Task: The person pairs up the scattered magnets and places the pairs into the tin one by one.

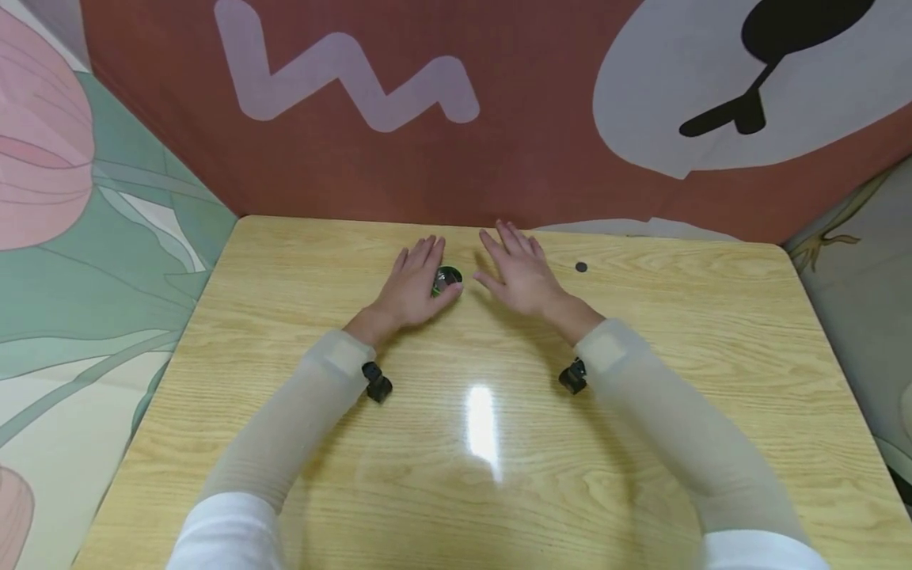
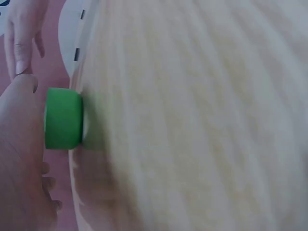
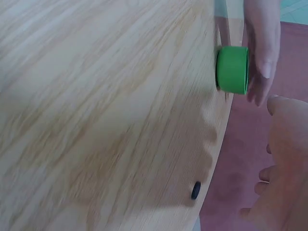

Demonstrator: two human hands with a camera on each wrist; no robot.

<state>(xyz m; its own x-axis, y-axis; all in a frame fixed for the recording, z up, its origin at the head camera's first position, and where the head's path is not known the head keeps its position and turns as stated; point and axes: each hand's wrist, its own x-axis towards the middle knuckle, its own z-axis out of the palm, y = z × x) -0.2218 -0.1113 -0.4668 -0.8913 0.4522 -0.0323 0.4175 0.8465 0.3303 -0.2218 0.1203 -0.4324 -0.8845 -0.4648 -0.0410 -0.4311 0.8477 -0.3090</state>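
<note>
Short green plastic-looking cylinder with glossy top [image 1: 447, 277] stands upright at the head frame's centre, presumably flat-based for stability; left hand [image 1: 412, 289], fingers straight and thumb spread, brackets it, perhaps as a side stop, can't tell if touching. Right hand [image 1: 523, 279], just right, is spread wide, holding nothing. Count: one cylinder, one small dark round disc [image 1: 581, 267] farther right, two hands.

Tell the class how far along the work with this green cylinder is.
Done: the green cylinder stands on the table. In hand: nothing gripped; the left hand, fingers extended, is beside it, the right hand nearby. Remaining: probably the black disc, which lies apart, untouched.
</note>
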